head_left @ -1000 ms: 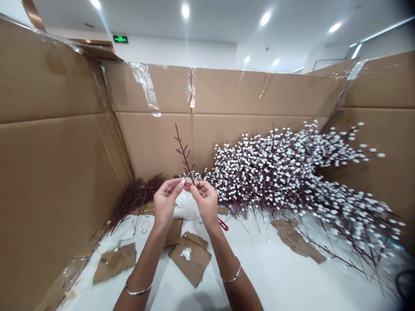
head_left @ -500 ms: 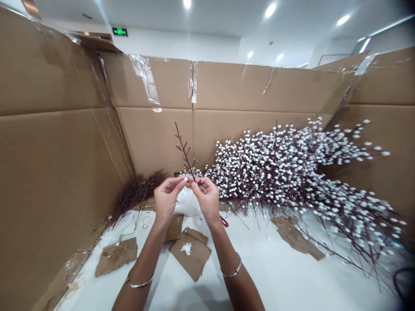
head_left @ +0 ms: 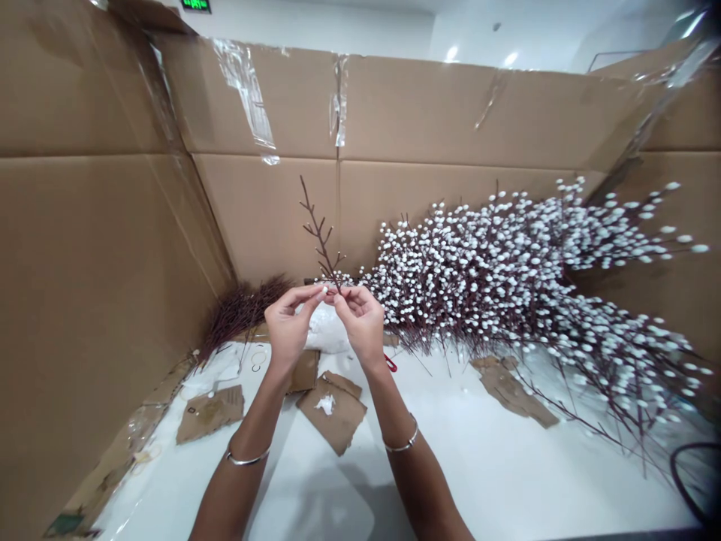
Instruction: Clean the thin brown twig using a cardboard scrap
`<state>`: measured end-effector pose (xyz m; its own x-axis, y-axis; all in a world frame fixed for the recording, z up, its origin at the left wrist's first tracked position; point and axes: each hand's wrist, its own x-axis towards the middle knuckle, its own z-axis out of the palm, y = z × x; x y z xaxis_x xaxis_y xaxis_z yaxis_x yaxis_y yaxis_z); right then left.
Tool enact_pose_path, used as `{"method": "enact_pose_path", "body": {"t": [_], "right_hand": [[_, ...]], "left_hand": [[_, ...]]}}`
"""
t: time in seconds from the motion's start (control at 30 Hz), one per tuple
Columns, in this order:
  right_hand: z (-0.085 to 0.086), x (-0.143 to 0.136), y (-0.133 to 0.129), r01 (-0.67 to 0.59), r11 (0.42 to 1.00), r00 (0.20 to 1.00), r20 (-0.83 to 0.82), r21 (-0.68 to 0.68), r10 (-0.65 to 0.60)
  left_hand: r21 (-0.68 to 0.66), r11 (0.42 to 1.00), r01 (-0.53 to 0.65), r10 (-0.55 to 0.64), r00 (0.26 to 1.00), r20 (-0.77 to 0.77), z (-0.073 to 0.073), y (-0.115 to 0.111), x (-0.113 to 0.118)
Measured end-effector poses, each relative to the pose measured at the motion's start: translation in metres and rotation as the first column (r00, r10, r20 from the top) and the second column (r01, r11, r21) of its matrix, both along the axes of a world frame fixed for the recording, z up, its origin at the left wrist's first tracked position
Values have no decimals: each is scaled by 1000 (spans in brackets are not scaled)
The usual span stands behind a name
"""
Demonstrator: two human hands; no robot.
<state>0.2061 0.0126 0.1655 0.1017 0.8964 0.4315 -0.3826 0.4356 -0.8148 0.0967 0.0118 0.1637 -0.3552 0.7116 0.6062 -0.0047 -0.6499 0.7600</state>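
Note:
My right hand (head_left: pixel 363 319) is closed on a bare brown artificial branch (head_left: pixel 321 237), which stands nearly upright with short side twigs. Between the thumb and fingers of my left hand (head_left: pixel 288 319) is a small white bud (head_left: pixel 324 291), held close beside the branch's lower part. The two hands almost meet in front of me, above the table. Whether the bud touches a twig I cannot tell. Behind them lies a clear plastic bag of white pieces (head_left: pixel 327 329), partly hidden by my hands.
Branches covered in white buds (head_left: pixel 478 278) are heaped on the right. Bare brown branches (head_left: pixel 242 312) lie at the left. Torn cardboard pieces (head_left: pixel 335 413) and a red-handled tool (head_left: pixel 390 363) lie on the white table (head_left: pixel 439 466). Tall cardboard walls (head_left: pixel 270 218) enclose the sides and back.
The view has tilted down, so the scene sits higher in the picture. My hands keep nearly the same pose, with the bud and branch still held.

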Motion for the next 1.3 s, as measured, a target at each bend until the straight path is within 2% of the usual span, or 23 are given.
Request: {"method": "enact_pose_path", "body": {"t": [0.43, 0.57, 1.3], "right_hand": [[-2, 5, 2, 6, 999, 999, 38, 47, -8], [-2, 8, 1, -12, 996, 997, 76, 90, 5], [-2, 13, 1, -10, 982, 985, 170, 191, -23]], "left_hand": [[68, 998, 9, -7, 999, -32, -1, -3, 4], [51, 998, -29, 29, 1000, -9, -1, -4, 5], [52, 999, -8, 7, 1000, 16, -2, -2, 7]]}}
